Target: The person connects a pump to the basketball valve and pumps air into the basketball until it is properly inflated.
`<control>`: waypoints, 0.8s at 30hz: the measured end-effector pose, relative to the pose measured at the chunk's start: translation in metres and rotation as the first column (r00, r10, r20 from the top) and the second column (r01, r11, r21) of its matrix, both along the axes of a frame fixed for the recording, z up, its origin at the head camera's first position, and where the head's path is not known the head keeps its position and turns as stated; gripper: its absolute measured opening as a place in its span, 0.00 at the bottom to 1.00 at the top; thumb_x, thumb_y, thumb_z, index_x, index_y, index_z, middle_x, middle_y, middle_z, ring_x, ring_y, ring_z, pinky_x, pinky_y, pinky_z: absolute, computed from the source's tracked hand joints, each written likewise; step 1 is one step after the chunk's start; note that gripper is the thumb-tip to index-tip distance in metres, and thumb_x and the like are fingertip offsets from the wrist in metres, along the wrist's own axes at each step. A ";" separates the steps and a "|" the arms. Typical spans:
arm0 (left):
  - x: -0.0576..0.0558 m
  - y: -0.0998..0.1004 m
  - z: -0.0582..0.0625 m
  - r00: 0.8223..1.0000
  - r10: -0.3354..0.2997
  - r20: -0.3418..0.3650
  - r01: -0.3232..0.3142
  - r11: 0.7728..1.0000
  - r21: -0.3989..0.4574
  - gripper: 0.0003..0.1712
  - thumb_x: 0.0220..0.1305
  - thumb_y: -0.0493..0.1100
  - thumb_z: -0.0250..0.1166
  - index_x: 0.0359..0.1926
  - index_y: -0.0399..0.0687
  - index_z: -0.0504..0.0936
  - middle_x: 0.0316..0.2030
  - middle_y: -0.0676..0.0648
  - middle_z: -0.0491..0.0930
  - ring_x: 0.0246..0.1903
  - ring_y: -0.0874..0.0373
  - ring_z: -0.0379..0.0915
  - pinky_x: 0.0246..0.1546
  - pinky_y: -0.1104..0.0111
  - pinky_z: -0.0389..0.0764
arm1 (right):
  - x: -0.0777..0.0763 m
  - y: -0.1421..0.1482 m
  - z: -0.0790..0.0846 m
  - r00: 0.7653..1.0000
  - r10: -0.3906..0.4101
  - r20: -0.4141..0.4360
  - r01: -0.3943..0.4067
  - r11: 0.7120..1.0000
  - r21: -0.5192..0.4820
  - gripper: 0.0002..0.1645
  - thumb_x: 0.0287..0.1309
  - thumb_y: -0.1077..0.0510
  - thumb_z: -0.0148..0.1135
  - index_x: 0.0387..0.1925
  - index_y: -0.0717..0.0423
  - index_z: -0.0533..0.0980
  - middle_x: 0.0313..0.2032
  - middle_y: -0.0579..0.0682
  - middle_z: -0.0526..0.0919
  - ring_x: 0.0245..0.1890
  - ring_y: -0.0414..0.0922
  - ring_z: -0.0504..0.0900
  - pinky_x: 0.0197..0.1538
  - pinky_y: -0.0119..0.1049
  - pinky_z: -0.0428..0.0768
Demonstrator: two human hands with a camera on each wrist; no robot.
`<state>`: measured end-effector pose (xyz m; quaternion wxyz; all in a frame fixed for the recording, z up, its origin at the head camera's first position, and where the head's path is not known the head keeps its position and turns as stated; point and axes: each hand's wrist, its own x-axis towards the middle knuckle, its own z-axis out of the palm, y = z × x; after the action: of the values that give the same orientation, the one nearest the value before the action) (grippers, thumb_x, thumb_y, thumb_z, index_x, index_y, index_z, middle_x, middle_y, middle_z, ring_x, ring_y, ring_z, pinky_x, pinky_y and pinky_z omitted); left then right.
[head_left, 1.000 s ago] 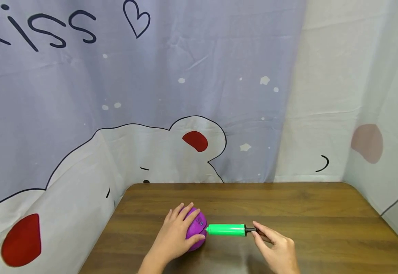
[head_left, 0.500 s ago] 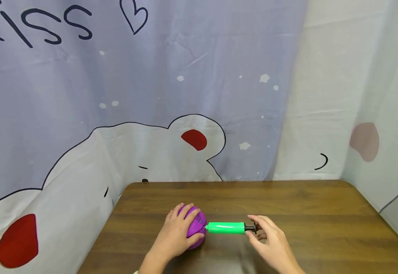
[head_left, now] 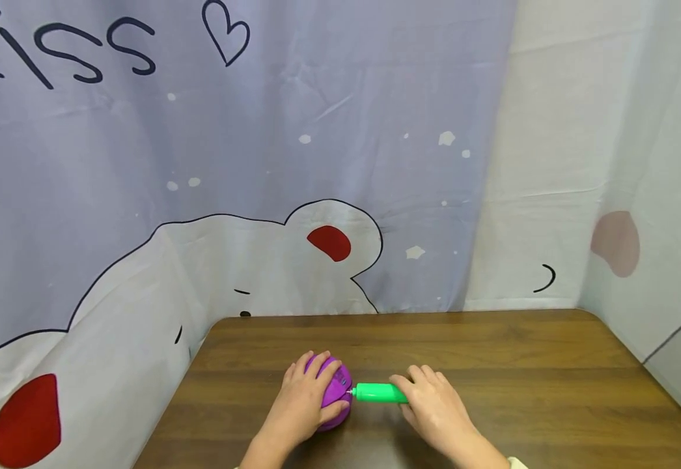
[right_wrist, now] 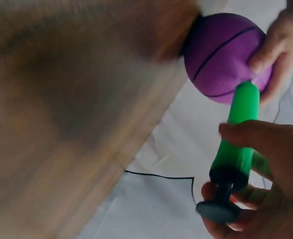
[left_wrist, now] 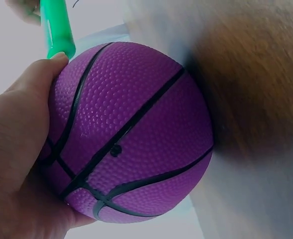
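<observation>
On the wooden table, my left hand (head_left: 298, 405) grips a small purple basketball (left_wrist: 136, 119), fingers spread over its top and thumb on the near side. A green hand pump (head_left: 375, 392) lies level to the right of the ball, its thin needle (right_wrist: 253, 78) at the ball's surface near my left thumb. My right hand (head_left: 434, 407) holds the pump's barrel around its rear half, thumb across it in the right wrist view. The black plunger handle (right_wrist: 218, 211) sticks out a short way behind the barrel. In the head view, the hand hides that handle.
The brown wooden table (head_left: 493, 345) reaches back to a hanging printed cloth (head_left: 329, 163) with bear drawings and lettering. More cloth (head_left: 657, 143) hangs along the right side.
My right hand has left the black plunger handle, moved left and taken hold of the green barrel. The plunger was drawn out further at first. My left hand stays on the ball.
</observation>
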<state>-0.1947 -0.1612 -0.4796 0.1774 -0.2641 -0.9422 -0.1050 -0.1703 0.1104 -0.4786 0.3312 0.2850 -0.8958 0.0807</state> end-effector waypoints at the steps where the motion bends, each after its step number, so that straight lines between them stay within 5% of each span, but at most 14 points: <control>1: 0.000 0.000 -0.001 1.000 0.002 -0.003 -0.002 1.000 -0.001 0.37 0.60 0.66 0.68 0.65 0.53 0.76 0.65 0.42 0.73 0.65 0.35 0.65 0.63 0.37 0.71 | -0.002 -0.002 0.000 0.999 -0.007 -0.032 0.009 0.999 0.042 0.27 0.32 0.61 0.80 0.41 0.49 0.82 0.31 0.43 0.77 0.31 0.43 0.74 0.33 0.37 0.80; 7: 0.001 0.002 -0.001 1.000 0.006 -0.016 -0.006 1.000 -0.007 0.37 0.60 0.66 0.68 0.65 0.53 0.76 0.65 0.42 0.73 0.65 0.34 0.66 0.62 0.37 0.72 | -0.010 -0.019 0.008 0.994 -0.050 -0.099 0.072 0.968 0.240 0.21 0.35 0.67 0.73 0.34 0.53 0.74 0.30 0.46 0.75 0.33 0.48 0.76 0.41 0.40 0.81; 13: 0.001 0.004 -0.001 0.999 0.014 -0.031 -0.015 0.999 -0.033 0.38 0.60 0.66 0.67 0.64 0.51 0.76 0.64 0.41 0.73 0.64 0.34 0.67 0.60 0.36 0.74 | -0.012 -0.033 0.016 0.995 -0.023 -0.098 0.058 0.928 0.369 0.32 0.35 0.62 0.80 0.49 0.47 0.80 0.37 0.45 0.82 0.39 0.46 0.81 0.46 0.39 0.83; 19: 0.000 0.005 -0.001 0.998 0.002 -0.063 -0.004 0.999 -0.035 0.38 0.59 0.65 0.69 0.63 0.50 0.77 0.63 0.40 0.74 0.63 0.33 0.68 0.59 0.36 0.75 | -0.014 -0.036 0.017 0.992 0.003 -0.125 0.048 0.914 0.403 0.33 0.41 0.59 0.79 0.54 0.43 0.83 0.44 0.44 0.84 0.43 0.45 0.83 0.52 0.40 0.83; 24: 0.000 0.003 0.000 0.999 0.016 -0.042 -0.018 0.999 -0.042 0.38 0.60 0.66 0.68 0.65 0.51 0.76 0.64 0.41 0.73 0.64 0.35 0.68 0.60 0.37 0.75 | -0.017 -0.032 0.014 0.983 0.068 -0.169 -0.006 0.941 0.339 0.33 0.40 0.61 0.78 0.54 0.43 0.83 0.47 0.46 0.85 0.43 0.46 0.84 0.52 0.41 0.84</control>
<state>-0.1949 -0.1584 -0.4794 0.1922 -0.2621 -0.9425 -0.0781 -0.1871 0.0784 -0.4646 0.3548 0.3605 -0.8576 -0.0934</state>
